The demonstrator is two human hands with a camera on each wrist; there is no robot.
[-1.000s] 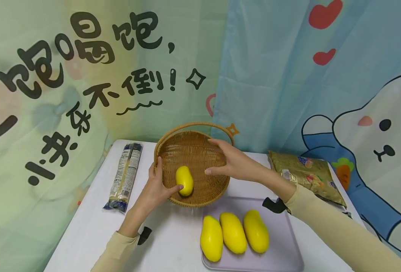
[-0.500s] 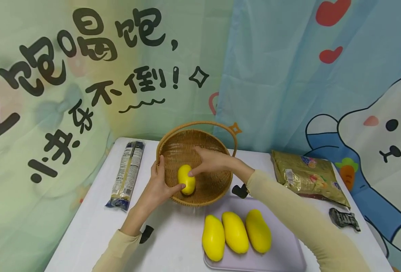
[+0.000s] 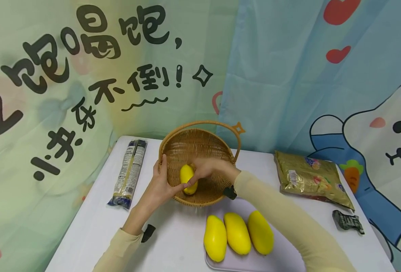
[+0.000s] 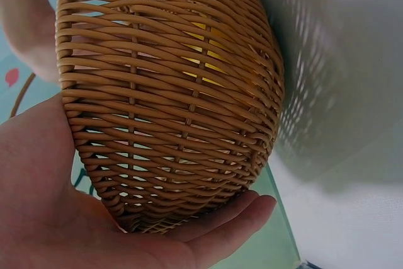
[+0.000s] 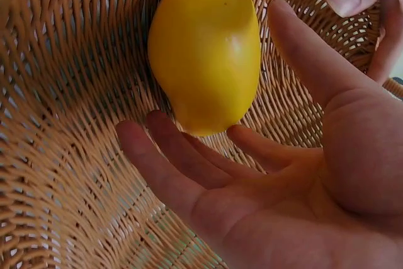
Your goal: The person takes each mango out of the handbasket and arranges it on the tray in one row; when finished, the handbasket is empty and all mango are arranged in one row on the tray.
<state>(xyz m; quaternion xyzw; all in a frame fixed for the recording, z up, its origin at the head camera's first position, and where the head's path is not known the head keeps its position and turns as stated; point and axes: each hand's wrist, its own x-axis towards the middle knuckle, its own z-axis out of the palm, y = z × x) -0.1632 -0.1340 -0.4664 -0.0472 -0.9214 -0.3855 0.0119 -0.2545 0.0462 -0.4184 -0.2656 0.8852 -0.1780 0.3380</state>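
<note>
A brown wicker basket (image 3: 197,141) with an arched handle stands tilted towards me on the table. My left hand (image 3: 157,189) holds its left side, thumb over the front rim and fingers along the outside weave in the left wrist view. Inside lies one yellow mango (image 5: 204,51). My right hand (image 3: 208,167) reaches into the basket beside it. In the right wrist view the fingers are spread, their tips right at the mango's lower end, and the thumb stands off to its right.
Three more mangoes (image 3: 237,233) lie on a pale purple tray (image 3: 254,263) in front of the basket. A long clear packet (image 3: 129,173) is at the left. To the right sit a gold bag (image 3: 314,177) and a small dark wrapped piece (image 3: 348,221). Printed curtains hang behind.
My right hand has moved left and down into the basket, from its right side to the mango. The left hand keeps its place on the basket. The head view has shifted slightly.
</note>
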